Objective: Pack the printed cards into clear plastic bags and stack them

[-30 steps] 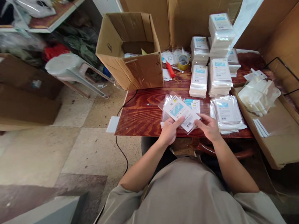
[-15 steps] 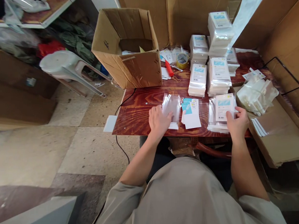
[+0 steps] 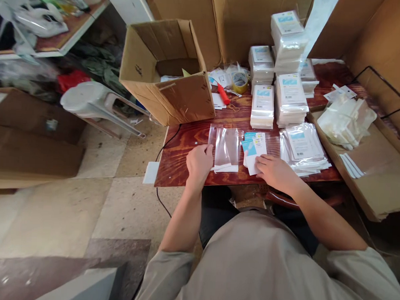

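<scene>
My left hand [image 3: 200, 161] is closed at the left edge of the clear plastic bags [image 3: 227, 146], gripping the edge of one bag that lies shifted left of the others. My right hand [image 3: 272, 168] rests with its fingertips on the lower right part of the white and blue cards [image 3: 253, 154]; whether a card is pinched is too small to tell. Right of the cards, a pile of bagged cards [image 3: 302, 148] lies near the table's front edge.
Tall stacks of packed cards [image 3: 291, 94] stand behind. An open carton [image 3: 185, 98] is at the back left, beside yellow tape [image 3: 239, 82] and a red-handled tool [image 3: 223, 94]. A shallow cardboard tray [image 3: 377, 184] sits at the right.
My right hand has let go of the bagged card, now on the right pile, and moved left to the loose cards. My left hand has moved left and drawn a bag sideways.
</scene>
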Demonstrator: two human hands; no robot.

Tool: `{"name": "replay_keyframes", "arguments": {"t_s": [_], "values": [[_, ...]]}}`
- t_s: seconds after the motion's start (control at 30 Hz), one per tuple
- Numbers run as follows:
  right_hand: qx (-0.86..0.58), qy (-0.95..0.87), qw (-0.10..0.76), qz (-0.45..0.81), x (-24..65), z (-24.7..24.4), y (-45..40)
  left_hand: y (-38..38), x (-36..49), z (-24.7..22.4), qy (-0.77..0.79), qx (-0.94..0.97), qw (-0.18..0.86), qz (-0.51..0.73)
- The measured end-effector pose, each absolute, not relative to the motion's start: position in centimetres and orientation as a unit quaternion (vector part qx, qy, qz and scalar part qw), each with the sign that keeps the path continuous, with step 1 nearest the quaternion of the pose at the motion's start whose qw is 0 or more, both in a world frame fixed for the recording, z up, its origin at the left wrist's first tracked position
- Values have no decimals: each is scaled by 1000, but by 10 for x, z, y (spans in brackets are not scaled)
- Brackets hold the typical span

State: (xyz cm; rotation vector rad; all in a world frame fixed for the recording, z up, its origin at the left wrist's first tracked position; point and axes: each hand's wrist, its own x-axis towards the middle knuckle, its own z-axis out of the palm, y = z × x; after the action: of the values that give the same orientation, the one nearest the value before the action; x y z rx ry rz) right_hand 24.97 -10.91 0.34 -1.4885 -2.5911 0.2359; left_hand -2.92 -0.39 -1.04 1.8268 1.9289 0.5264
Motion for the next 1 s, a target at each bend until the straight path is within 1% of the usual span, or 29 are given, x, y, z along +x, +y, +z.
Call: {"name": "replay_keyframes", "arguments": {"t_s": [0.03,0.07,0.13,0.2,0.23,0.27,0.33,0.47,0.53,0.57,0.63,0.7,0.73,0.8,0.83,0.9,0.93,1.0], "values": [[-489,-867,58,71,250,4,-110,-6,-31,-11,687,649,222,241],[-483,-872,45,62,252,5,-112,-8,-31,-12,675,625,253,300],[-473,-880,21,41,254,6,-116,-10,-27,-16,643,525,383,406],[-471,-882,0,25,254,7,-121,-11,-19,-20,598,396,520,464],[-472,-882,-7,19,252,7,-123,-11,-15,-21,577,344,565,480],[-474,-880,-11,14,251,7,-125,-11,-10,-22,559,310,591,492],[-483,-875,-8,10,248,6,-128,-12,-3,-22,537,279,612,509],[-491,-870,27,40,250,2,-131,-15,6,-22,521,260,609,539],[-497,-863,73,53,256,2,-131,-17,9,-24,521,258,602,548],[-510,-851,116,52,259,2,-131,-17,11,-25,522,259,598,551],[-568,-787,240,28,265,5,-133,-18,13,-27,523,266,587,557],[-645,-657,390,16,266,11,-137,-19,16,-28,527,273,574,564],[-670,-580,462,39,265,14,-140,-19,17,-29,526,273,570,569],[-672,-444,567,170,262,19,-147,-19,20,-29,517,267,568,582],[-653,-395,592,258,259,20,-150,-19,21,-28,508,263,571,589],[-611,-342,587,405,254,19,-154,-20,23,-27,492,257,577,600],[-604,-334,570,447,252,18,-155,-21,25,-25,486,255,580,602],[-613,-333,539,472,247,14,-154,-25,29,-23,477,254,592,598]]}}
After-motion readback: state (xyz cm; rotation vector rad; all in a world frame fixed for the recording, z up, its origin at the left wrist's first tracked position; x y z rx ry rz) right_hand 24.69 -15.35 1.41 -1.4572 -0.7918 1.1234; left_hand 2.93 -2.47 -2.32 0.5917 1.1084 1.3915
